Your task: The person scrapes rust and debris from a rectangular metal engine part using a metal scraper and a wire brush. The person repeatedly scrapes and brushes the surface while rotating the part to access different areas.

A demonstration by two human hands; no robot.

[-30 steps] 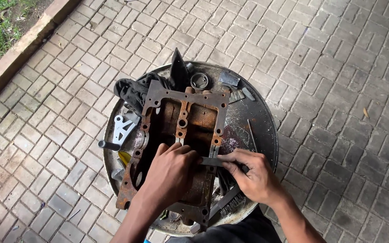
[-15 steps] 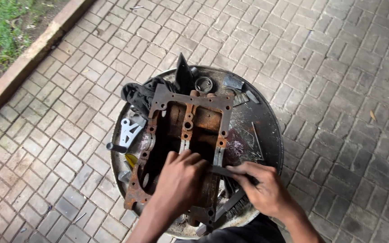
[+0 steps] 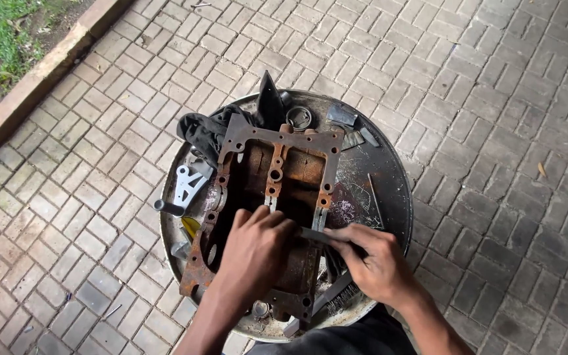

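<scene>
A rusty engine casting (image 3: 277,171), open like a frame with bolt holes along its rails, lies on a round metal drum top (image 3: 382,177). My left hand (image 3: 254,253) rests flat on the casting's near middle web, fingers together. My right hand (image 3: 373,263) grips a thin flat metal tool (image 3: 313,235) whose tip lies against the casting's right rail, close to my left fingertips. What is under my left palm is hidden.
A black cloth (image 3: 205,135), a silver bracket (image 3: 185,184), a round bearing (image 3: 299,118), small metal pieces and a wire brush (image 3: 336,296) lie on the drum top. Brick paving surrounds it. A concrete kerb (image 3: 41,72) and grass are at the upper left.
The view has shifted slightly, so the drum sits a bit lower and to the right in frame. Both hands stay on the casting, and the tool in my right hand has barely moved.
</scene>
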